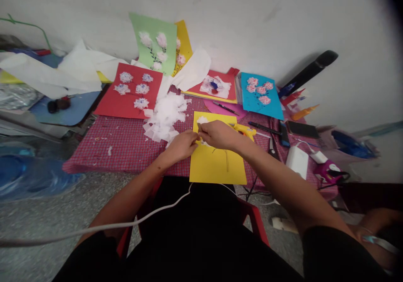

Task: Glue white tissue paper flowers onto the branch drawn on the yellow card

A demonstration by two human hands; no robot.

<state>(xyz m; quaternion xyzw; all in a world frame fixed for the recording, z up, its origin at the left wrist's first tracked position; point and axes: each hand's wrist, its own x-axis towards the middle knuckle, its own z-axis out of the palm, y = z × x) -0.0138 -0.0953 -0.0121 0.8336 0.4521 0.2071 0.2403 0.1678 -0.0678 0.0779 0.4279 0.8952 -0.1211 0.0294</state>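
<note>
My left hand [182, 145] and my right hand [218, 135] meet over the left part of a yellow paper sheet [210, 170]. The fingertips of both are pinched close together, and whatever is between them is too small and hidden to name. A white tissue flower [202, 120] shows just above my right hand, and more white tissue peeks out beneath it. Thin drawn stem lines run down the lower right of the sheet. Left of my hands lies a loose pile of white tissue pieces [168, 112]. A yellow glue gun [245, 130] rests beyond my right wrist.
Behind stand a red card [129, 93], a green card [155, 42] and a blue card [262, 95] with tissue flowers. Scissors [272, 147], a black marker [264, 127] and a white power bank-like box [297, 161] lie right. A white cable [163, 208] crosses my lap.
</note>
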